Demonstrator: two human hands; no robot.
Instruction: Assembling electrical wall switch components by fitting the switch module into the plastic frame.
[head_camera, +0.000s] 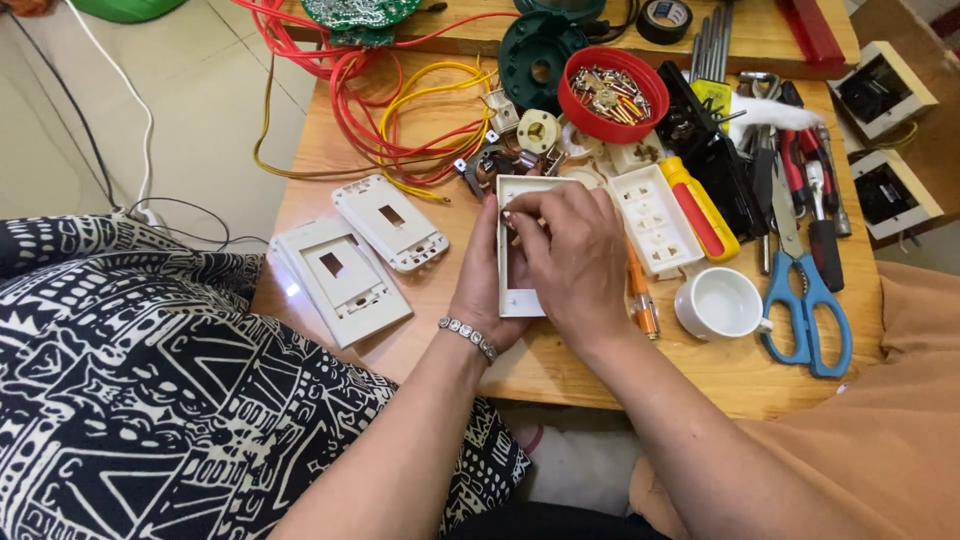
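White switch plate (520, 240), long axis away, in both hands.

On the table (560, 375), both hands meet near the middle over a wall plate (520, 245): the left hand (485, 285) under its near left side, the right hand (575, 260) on top of it. Left of them lie two more cover plates (365, 250), side by side, the nearer one at the table's left edge. Behind these sprawls a tangle of wires (400, 110). Behind the hands stands a bowl of screws (612, 93). Just right of the hands lies a socket strip (655, 215), with a screwdriver (700, 205) beside it. Nearer the front edge sits a cup (720, 302), and right of it lie scissors (805, 290), with pliers (815, 190) behind.
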